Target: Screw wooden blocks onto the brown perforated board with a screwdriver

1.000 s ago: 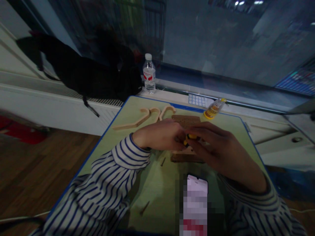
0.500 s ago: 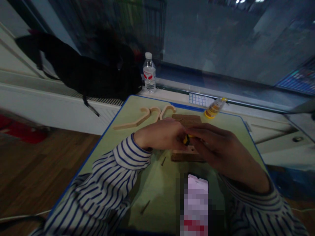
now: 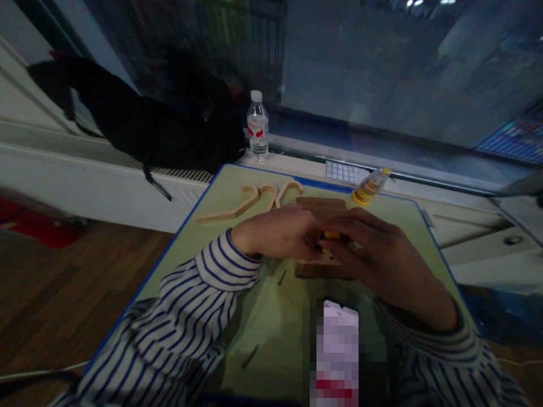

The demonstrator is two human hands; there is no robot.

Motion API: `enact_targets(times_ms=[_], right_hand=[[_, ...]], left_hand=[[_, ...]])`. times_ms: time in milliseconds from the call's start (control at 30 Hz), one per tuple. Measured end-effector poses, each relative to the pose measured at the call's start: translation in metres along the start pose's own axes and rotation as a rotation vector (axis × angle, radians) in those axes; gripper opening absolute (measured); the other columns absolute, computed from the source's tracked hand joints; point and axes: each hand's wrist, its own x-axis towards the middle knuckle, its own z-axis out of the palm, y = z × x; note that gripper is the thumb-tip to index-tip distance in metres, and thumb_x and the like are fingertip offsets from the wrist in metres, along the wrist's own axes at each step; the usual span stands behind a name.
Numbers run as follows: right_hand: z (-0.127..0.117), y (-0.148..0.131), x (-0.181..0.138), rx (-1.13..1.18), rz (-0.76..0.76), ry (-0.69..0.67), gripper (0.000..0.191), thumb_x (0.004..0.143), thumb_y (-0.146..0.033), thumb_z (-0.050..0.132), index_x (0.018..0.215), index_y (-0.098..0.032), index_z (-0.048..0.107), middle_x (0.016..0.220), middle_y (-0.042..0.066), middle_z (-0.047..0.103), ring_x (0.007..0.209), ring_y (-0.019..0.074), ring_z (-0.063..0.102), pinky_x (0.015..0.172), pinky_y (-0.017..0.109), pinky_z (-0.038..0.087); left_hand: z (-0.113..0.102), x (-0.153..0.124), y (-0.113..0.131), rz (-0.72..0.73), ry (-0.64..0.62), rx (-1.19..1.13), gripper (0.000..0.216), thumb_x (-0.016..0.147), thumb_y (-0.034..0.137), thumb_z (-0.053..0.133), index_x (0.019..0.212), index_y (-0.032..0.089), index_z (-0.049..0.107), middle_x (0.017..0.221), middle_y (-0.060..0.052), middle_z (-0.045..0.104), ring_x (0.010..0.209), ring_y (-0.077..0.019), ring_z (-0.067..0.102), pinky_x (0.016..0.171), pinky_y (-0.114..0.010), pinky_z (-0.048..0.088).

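Note:
My left hand (image 3: 278,233) and my right hand (image 3: 379,257) meet over a brown wooden board (image 3: 322,270) lying on the green table (image 3: 203,226). The fingers of both hands are curled together around a small yellow and black tool (image 3: 330,235), which shows only between the fingertips. My left hand rests on the board's left end; what its fingers pinch is hidden. A second brown wooden panel (image 3: 320,204) lies just behind the hands.
Curved light wooden pieces (image 3: 237,208) lie at the table's back left. A yellow glue bottle (image 3: 370,187) lies on its side at the back right. Loose screws (image 3: 280,278) lie near my left sleeve. A phone (image 3: 339,333) is in front; a water bottle (image 3: 257,125) and black bag (image 3: 161,127) on the sill.
Both hands stay joined over the board. The right hand's fingers have shifted slightly around the yellow tool; nothing else has moved.

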Motion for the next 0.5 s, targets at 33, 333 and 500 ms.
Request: enact_targets(times_ms=[33,333,500], right_hand=[[0.0,0.0001,0.0001,-0.005,0.006,0.003,0.024,0.093,-0.025,0.055,0.115,-0.019,0.062,0.11,0.009,0.065,0.092,0.0209,0.066,0.074,0.035,0.055],[-0.0018,-0.0006,-0.0019,0.053,-0.052,-0.022,0.03,0.092,-0.018,0.053,0.122,-0.019,0.058,0.124,0.008,0.062,0.11,0.0193,0.061,0.092,0.035,0.052],[-0.0022,0.0003,-0.0025,0.026,-0.042,-0.036,0.03,0.094,-0.019,0.051,0.123,-0.021,0.057,0.121,0.008,0.064,0.103,0.0197,0.064,0.085,0.035,0.054]], left_hand=[[0.0001,0.0003,-0.0003,0.011,0.01,-0.002,0.019,0.085,0.032,0.062,0.098,0.022,0.071,0.088,-0.002,0.072,0.082,-0.0172,0.063,0.069,-0.028,0.039],[-0.0021,0.0002,-0.0007,0.05,0.012,-0.067,0.016,0.085,0.028,0.063,0.099,0.021,0.068,0.089,0.0,0.071,0.08,-0.0156,0.062,0.071,-0.027,0.04],[-0.003,0.0004,0.0006,0.08,0.036,-0.106,0.016,0.084,0.029,0.063,0.097,0.02,0.068,0.092,-0.001,0.07,0.08,-0.0152,0.062,0.069,-0.026,0.041]])
